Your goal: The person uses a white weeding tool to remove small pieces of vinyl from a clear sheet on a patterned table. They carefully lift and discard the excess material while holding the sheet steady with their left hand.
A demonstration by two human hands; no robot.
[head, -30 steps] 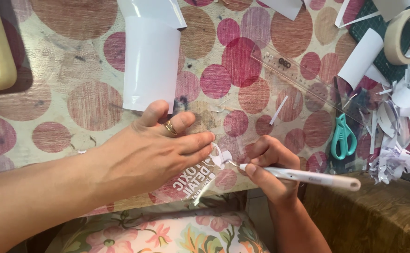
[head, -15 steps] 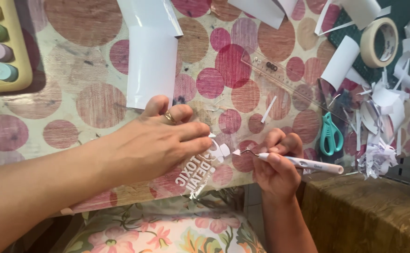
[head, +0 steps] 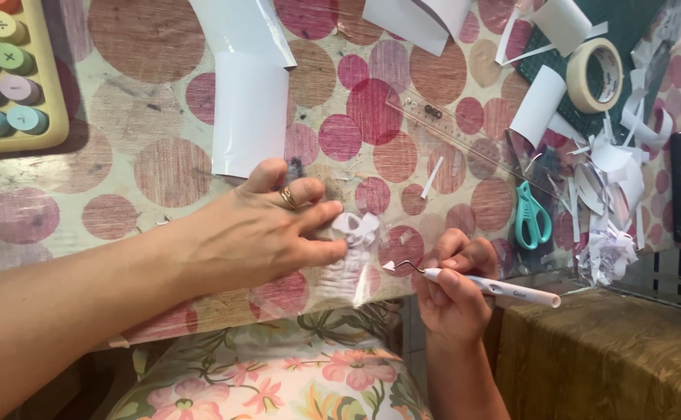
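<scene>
My left hand (head: 266, 229), with a gold ring on one finger, lies flat on the dotted tablecloth (head: 134, 167) and presses its fingertips on a clear plastic sheet with white lettering (head: 348, 268) near the table's front edge. My right hand (head: 453, 284) grips a white hook-tipped weeding tool (head: 496, 288) like a pen. A small white scrap hangs on the tool's metal tip, just right of the sheet.
A curled white sheet (head: 247, 109) lies behind my left hand. Teal scissors (head: 532, 218), a clear ruler (head: 465, 140), a tape roll (head: 605, 74) and several white paper scraps (head: 609, 175) sit at the right. A yellow calculator (head: 6, 74) is at the far left.
The view shifted, so everything sits lower and further right in the picture. The clear sheet has turned under my left fingers and its lettering reads less plainly. The tool's tip now carries a white scrap.
</scene>
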